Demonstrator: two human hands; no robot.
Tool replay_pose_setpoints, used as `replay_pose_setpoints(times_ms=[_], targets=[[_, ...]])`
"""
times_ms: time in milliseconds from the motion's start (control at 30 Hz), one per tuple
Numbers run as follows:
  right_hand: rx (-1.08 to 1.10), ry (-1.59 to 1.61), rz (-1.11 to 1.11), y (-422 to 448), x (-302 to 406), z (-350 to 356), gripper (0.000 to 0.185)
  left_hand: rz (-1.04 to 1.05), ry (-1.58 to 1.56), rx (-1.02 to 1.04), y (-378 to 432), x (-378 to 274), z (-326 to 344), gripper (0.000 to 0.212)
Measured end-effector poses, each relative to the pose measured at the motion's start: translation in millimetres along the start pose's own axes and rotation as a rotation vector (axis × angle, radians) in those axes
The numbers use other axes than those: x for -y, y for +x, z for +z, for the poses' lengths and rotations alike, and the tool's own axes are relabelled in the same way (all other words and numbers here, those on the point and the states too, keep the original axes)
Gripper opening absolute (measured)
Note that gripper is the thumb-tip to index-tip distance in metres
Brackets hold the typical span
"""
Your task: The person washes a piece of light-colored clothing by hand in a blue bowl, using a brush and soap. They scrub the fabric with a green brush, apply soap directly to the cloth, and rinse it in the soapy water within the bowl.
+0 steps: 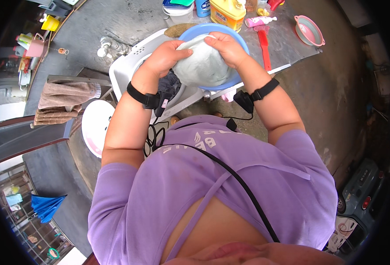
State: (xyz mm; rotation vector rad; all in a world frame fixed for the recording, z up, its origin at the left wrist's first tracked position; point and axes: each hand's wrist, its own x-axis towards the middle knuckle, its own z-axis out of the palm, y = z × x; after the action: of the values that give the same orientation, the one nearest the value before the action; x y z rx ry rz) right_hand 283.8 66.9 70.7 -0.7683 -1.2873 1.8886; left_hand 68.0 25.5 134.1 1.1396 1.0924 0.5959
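Observation:
My left hand (pixel 165 58) and my right hand (pixel 226 49) grip a wet, pale grey-white cloth item (pixel 203 64) from both sides, thumbs on top. The cloth is bunched and rounded, so its exact kind is unclear. Beneath it is a light blue plastic basin (pixel 244 44), whose inside the cloth largely hides. Dark wet fabric (pixel 169 85) lies in a pale basin near my left wrist, partly covered by my arm. Both basins are at a white sink (pixel 115 71).
Right of the blue basin lies a red-handled brush (pixel 264 49), near a pink tube (pixel 259 21) and a collapsible bowl (pixel 309 30). A yellow detergent jug (pixel 226 15) stands behind. A tap (pixel 110 46) is left of the sink; brown towels (pixel 64 96) hang on a rail. A cable crosses my chest.

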Motion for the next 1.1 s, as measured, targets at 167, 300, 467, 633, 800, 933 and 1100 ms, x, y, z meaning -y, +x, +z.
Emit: replay_pose_setpoints(times_ms=[167, 300, 467, 633, 800, 933, 1100], targets=[[-0.462, -0.333, -0.189, -1, 0, 36, 0.03, 0.068, -0.395, -0.212, 19, 16, 20, 0.032], [-0.617, -0.654, -0.344, -5, 10, 86, 0.029, 0.18, -0.477, -0.385, 49, 33, 43, 0.038], [-0.636, -0.835, -0.371, 1, 6, 78, 0.029, 0.105, -0.439, -0.411, 49, 14, 51, 0.052], [-0.604, -0.946, -0.316, 10, 7, 53, 0.033, 0.268, -0.091, -0.511, 47, 27, 74, 0.051], [-0.558, -0.904, -0.381, 6, -12, 70, 0.03, 0.062, -0.599, -0.351, 54, 24, 41, 0.053], [-0.64, -1.004, -0.42, 21, -15, 44, 0.026, 0.176, -0.191, -0.519, 54, 24, 65, 0.051], [-0.618, -0.955, -0.56, 18, -22, 42, 0.025, 0.04, -0.423, -0.345, 58, 22, 52, 0.057]])
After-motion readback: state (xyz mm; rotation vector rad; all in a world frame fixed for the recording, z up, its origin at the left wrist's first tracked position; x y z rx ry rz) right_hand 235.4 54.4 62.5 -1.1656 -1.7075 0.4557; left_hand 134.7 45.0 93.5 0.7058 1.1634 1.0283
